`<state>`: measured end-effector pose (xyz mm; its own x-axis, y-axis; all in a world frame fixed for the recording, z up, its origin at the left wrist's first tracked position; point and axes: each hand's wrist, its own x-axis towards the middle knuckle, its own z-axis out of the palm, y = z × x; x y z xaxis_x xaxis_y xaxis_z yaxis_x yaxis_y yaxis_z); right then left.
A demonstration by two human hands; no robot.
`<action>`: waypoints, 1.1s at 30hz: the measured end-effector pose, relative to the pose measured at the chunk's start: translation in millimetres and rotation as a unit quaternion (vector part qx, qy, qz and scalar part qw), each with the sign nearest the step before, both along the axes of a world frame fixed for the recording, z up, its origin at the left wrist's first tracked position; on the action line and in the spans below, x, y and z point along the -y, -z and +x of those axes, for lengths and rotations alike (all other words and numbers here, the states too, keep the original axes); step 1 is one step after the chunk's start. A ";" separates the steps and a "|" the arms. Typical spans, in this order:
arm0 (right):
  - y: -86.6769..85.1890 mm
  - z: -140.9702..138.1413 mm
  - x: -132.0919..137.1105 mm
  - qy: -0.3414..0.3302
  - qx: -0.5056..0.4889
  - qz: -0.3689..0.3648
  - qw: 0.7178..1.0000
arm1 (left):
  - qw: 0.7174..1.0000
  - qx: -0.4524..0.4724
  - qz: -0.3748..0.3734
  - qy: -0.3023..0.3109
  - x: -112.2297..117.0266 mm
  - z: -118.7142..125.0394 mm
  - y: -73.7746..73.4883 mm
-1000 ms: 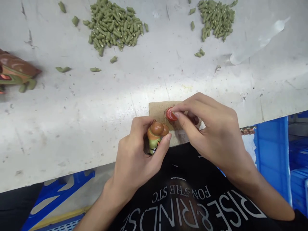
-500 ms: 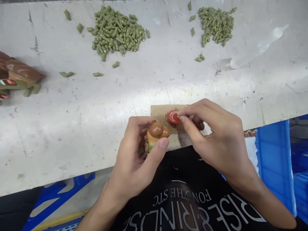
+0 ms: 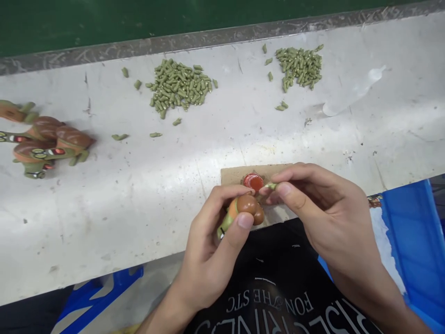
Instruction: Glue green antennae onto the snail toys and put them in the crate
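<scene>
My left hand (image 3: 215,241) is closed around a small brown-and-green toy figure (image 3: 243,209), held just off the near edge of the white table (image 3: 139,195). My right hand (image 3: 323,208) pinches a small green piece (image 3: 271,186) between thumb and forefinger, right beside the figure. A red cap (image 3: 253,181) sits on a brown cardboard pad (image 3: 236,175) at the table edge, just behind both hands.
Two heaps of green pieces lie at the back, one in the middle (image 3: 179,87) and one to the right (image 3: 301,65). Several finished toy figures (image 3: 45,144) lie at the left. A clear plastic bag (image 3: 351,93) lies at the right. Blue crates (image 3: 413,232) stand below the table.
The view has tilted up. My right hand has lifted off the red cap and now pinches a green piece. My left hand has turned the figure toward the right hand.
</scene>
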<state>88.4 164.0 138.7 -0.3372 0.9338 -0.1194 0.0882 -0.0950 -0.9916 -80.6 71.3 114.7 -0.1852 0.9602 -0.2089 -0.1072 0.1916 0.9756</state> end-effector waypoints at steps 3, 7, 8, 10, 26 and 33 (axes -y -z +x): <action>2.2 2.1 0.5 0.000 -0.024 -0.033 0.999 | 1.000 -0.016 -0.006 -0.006 -2.0 4.7 -0.5; 3.0 4.5 2.1 0.013 -0.019 -0.045 0.999 | 0.999 -0.033 0.000 -0.002 -1.5 8.0 2.7; 3.0 4.9 2.5 0.012 -0.019 -0.046 0.999 | 0.999 -0.035 0.004 -0.001 -1.2 8.2 3.8; 3.6 5.5 3.1 0.010 -0.022 -0.048 0.999 | 0.999 -0.039 0.013 -0.001 -0.8 8.3 5.7; 9.8 16.0 8.3 -0.051 0.042 0.060 0.996 | 0.988 -0.124 0.071 0.058 -0.5 7.0 9.3; -0.9 12.3 -5.3 -0.106 -0.005 0.072 0.992 | 0.998 -0.056 0.022 0.021 0.6 7.6 -3.4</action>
